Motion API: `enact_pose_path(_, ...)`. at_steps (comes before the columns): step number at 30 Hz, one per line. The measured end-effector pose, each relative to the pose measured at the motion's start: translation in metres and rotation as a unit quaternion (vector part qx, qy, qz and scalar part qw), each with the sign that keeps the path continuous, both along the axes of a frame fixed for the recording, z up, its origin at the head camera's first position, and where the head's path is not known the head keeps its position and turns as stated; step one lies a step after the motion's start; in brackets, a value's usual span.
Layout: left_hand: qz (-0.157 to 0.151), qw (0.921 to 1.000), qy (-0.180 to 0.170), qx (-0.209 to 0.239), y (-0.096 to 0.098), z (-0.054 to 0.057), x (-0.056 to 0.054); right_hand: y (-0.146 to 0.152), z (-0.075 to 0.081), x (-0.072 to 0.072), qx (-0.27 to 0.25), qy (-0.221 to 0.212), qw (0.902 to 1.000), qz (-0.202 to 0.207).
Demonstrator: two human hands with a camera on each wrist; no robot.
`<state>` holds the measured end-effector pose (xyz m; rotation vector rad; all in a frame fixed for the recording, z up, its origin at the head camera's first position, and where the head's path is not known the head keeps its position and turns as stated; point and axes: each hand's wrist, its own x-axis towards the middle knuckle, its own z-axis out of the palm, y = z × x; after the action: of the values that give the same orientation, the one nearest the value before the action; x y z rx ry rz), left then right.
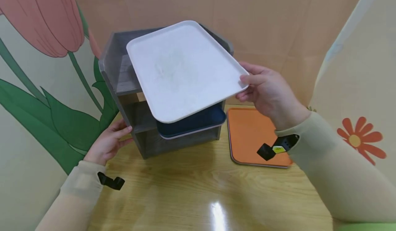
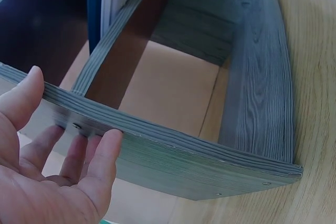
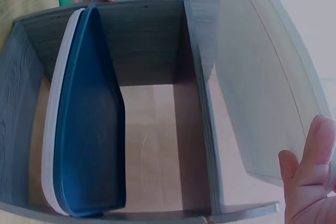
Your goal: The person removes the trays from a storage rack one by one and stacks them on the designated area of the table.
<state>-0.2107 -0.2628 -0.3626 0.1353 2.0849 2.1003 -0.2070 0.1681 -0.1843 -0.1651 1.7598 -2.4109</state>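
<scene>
In the head view, my right hand [image 1: 267,90] holds a white rectangular tray [image 1: 188,69] by its near right corner, thumb on top and fingers beneath. The tray hangs tilted over the top of a grey wooden shelf unit [image 1: 106,69]. My left hand [image 1: 109,141] is at the unit's left side; in the left wrist view its fingers [image 2: 102,166] touch the outer face of the side panel, the thumb near the front edge. A dark blue tray [image 3: 89,124] lies on a whitish tray [image 3: 55,129] on the middle board, jutting out at the front.
Right of the unit, an orange tray [image 1: 253,138] lies on the wooden table [image 1: 185,189], with at least one other tray's edge under it. A flower-painted wall [image 1: 46,86] stands close on the left; another wall [image 1: 355,97] is on the right.
</scene>
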Motion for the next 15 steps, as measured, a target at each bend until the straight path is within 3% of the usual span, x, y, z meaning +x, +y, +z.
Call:
enact_pose_path(8, -0.001, 1.0000, 0.001, 0.004, -0.002, -0.002, -0.002, 0.017, 0.001, 0.003, -0.054, 0.046, 0.9973, 0.018)
enact_pose_path(15, 0.001, 1.0000, 0.004, 0.001, -0.001, -0.002, -0.003, 0.037, 0.002, 0.005, -0.093, 0.057, 0.9938, 0.019)
